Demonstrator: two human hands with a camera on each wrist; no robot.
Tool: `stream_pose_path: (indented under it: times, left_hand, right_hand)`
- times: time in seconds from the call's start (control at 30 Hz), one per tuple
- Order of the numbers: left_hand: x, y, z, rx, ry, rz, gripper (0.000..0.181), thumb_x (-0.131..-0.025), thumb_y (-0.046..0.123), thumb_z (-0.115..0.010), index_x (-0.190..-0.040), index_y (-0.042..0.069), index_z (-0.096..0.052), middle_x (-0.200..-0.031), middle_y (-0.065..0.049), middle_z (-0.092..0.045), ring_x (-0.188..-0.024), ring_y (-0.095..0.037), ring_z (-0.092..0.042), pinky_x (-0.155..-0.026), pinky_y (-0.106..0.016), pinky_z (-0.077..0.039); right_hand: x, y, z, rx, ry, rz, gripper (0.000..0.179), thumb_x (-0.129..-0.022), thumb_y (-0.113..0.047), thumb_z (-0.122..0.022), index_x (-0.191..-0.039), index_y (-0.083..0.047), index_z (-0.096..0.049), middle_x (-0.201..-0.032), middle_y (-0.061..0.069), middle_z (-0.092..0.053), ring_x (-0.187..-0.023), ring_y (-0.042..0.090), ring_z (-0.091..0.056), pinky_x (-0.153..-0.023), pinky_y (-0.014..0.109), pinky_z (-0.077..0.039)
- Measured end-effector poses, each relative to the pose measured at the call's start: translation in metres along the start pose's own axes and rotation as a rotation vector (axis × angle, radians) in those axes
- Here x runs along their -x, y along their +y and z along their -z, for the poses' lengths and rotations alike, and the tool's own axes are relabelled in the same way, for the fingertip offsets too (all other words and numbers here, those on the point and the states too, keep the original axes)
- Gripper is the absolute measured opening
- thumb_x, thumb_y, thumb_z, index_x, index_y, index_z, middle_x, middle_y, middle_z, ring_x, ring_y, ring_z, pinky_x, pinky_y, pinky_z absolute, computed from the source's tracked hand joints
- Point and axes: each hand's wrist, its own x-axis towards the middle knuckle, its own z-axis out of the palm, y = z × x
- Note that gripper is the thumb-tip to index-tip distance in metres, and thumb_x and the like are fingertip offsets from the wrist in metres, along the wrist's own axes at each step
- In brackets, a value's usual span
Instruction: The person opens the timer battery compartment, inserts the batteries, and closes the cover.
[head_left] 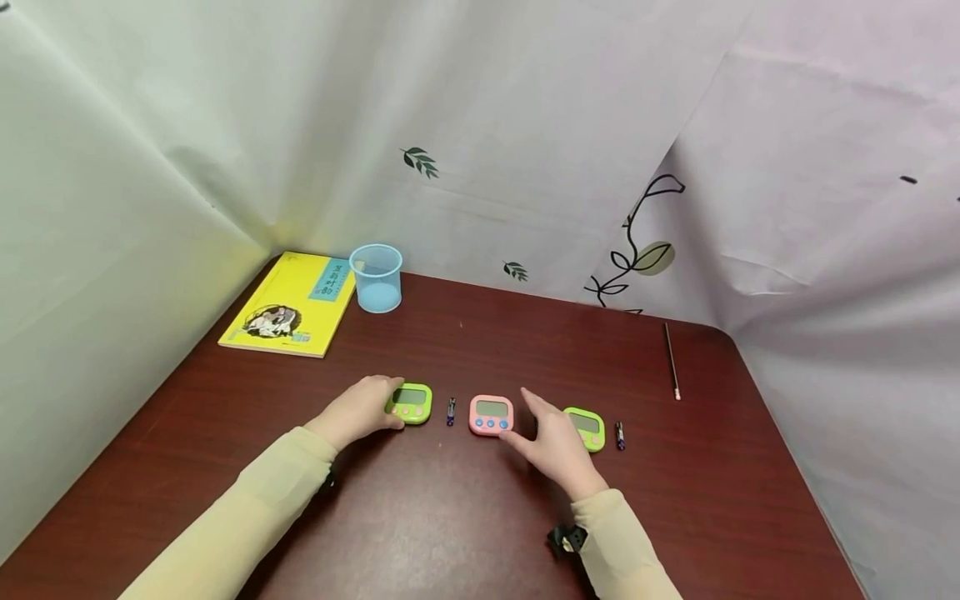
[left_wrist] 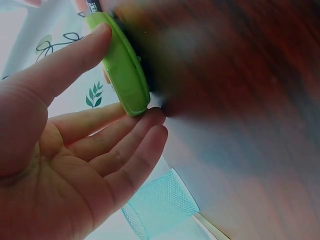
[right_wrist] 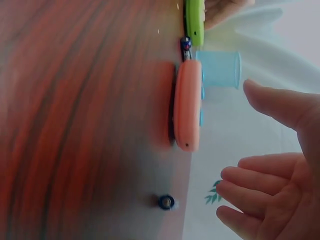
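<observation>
At the left, my left hand (head_left: 365, 408) holds a green digital timer (head_left: 412, 403) by its edges, thumb on one side and fingertips on the other, as the left wrist view shows. My right hand (head_left: 558, 446) is spread between a pink timer (head_left: 491, 408) and a second green timer (head_left: 588, 423), partly covering the latter. The right thumb is near the pink timer's lower right corner; in the right wrist view a gap separates that hand from the pink timer (right_wrist: 188, 107). A small dark battery (head_left: 451, 411) lies between the left and pink timers.
Another battery (head_left: 620, 435) lies right of the second green timer. A small round battery-like end (right_wrist: 166, 202) shows beyond the pink timer. A pencil (head_left: 672, 362) lies far right; a yellow book (head_left: 292, 304) and blue mesh basket (head_left: 377, 279) stand back left, before a white curtain (head_left: 487, 125).
</observation>
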Motion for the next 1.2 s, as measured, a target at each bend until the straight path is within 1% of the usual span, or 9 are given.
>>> stream_pose_path:
  times: [0.13,0.23,0.37,0.6,0.77,0.83,0.93,1.07,1.2]
  left_hand:
    - [0.001,-0.001,-0.001,-0.007,0.009,0.009,0.064,-0.073,0.02,-0.082,-0.123,-0.011,-0.055,-0.114,-0.021,-0.063,-0.105,-0.032,-0.059,-0.091,-0.043,-0.046]
    - [0.001,0.0,-0.001,-0.007,0.008,0.014,0.065,-0.074,0.02,-0.082,-0.124,-0.01,-0.055,-0.115,-0.021,-0.063,-0.106,-0.032,-0.059,-0.091,-0.043,-0.046]
    - [0.002,-0.001,0.0,-0.007,0.003,0.016,0.066,-0.074,0.021,-0.082,-0.125,-0.011,-0.054,-0.117,-0.022,-0.062,-0.107,-0.033,-0.058,-0.092,-0.044,-0.046]
    - [0.001,-0.001,0.002,-0.031,-0.011,-0.008,0.073,-0.073,0.022,-0.082,-0.128,-0.013,-0.05,-0.12,-0.025,-0.059,-0.112,-0.036,-0.056,-0.094,-0.044,-0.044]
    - [0.0,0.0,0.002,-0.057,-0.014,-0.025,0.072,-0.072,0.024,-0.083,-0.126,-0.013,-0.052,-0.118,-0.025,-0.059,-0.111,-0.036,-0.056,-0.093,-0.044,-0.045]
    - [-0.001,0.0,0.002,-0.07,-0.005,-0.024,0.071,-0.071,0.024,-0.083,-0.124,-0.012,-0.054,-0.117,-0.025,-0.06,-0.11,-0.035,-0.056,-0.093,-0.044,-0.045]
    - [-0.001,0.001,0.002,-0.079,0.005,-0.023,0.07,-0.071,0.024,-0.084,-0.123,-0.012,-0.055,-0.116,-0.025,-0.061,-0.109,-0.035,-0.057,-0.092,-0.043,-0.046]
    - [0.0,0.002,0.001,-0.079,-0.001,-0.022,0.07,-0.071,0.025,-0.084,-0.123,-0.013,-0.055,-0.115,-0.024,-0.061,-0.107,-0.034,-0.058,-0.092,-0.043,-0.046]
    - [0.0,0.003,0.0,-0.081,0.011,-0.025,0.069,-0.07,0.024,-0.084,-0.121,-0.013,-0.056,-0.113,-0.024,-0.063,-0.106,-0.034,-0.059,-0.091,-0.043,-0.046]
  right_hand:
    - [-0.002,-0.004,-0.004,-0.004,-0.022,0.02,0.073,-0.077,-0.032,-0.079,-0.136,0.001,-0.049,-0.135,0.016,-0.053,-0.122,0.03,-0.052,-0.098,0.043,-0.043]
    - [-0.004,-0.006,-0.006,-0.002,-0.04,0.018,0.073,-0.077,-0.031,-0.079,-0.136,0.0,-0.049,-0.135,0.016,-0.053,-0.123,0.03,-0.052,-0.098,0.043,-0.043]
    - [-0.004,-0.008,-0.007,0.001,-0.043,0.017,0.073,-0.077,-0.03,-0.079,-0.136,0.0,-0.05,-0.135,0.016,-0.053,-0.123,0.029,-0.052,-0.099,0.043,-0.042]
    - [-0.004,-0.012,-0.009,-0.028,-0.039,0.035,0.071,-0.076,-0.026,-0.08,-0.134,0.003,-0.05,-0.135,0.018,-0.053,-0.124,0.03,-0.051,-0.1,0.043,-0.041]
    - [-0.005,-0.016,-0.014,-0.039,-0.037,0.047,0.07,-0.076,-0.024,-0.08,-0.135,0.001,-0.05,-0.136,0.018,-0.052,-0.126,0.03,-0.049,-0.1,0.043,-0.041]
    - [-0.008,-0.019,-0.015,-0.036,-0.032,0.064,0.069,-0.077,-0.024,-0.08,-0.134,0.001,-0.051,-0.136,0.018,-0.052,-0.126,0.03,-0.049,-0.1,0.044,-0.041]
    - [-0.011,-0.024,-0.018,-0.023,-0.034,0.084,0.068,-0.078,-0.025,-0.079,-0.135,0.0,-0.05,-0.136,0.018,-0.052,-0.127,0.031,-0.048,-0.099,0.048,-0.041]
    - [-0.013,-0.029,-0.02,-0.001,-0.049,0.071,0.068,-0.079,-0.027,-0.078,-0.136,-0.002,-0.05,-0.137,0.016,-0.051,-0.128,0.03,-0.048,-0.097,0.052,-0.041]
    - [-0.015,-0.032,-0.021,0.0,-0.052,0.064,0.068,-0.079,-0.028,-0.077,-0.136,-0.002,-0.05,-0.137,0.016,-0.052,-0.128,0.029,-0.048,-0.096,0.052,-0.042]
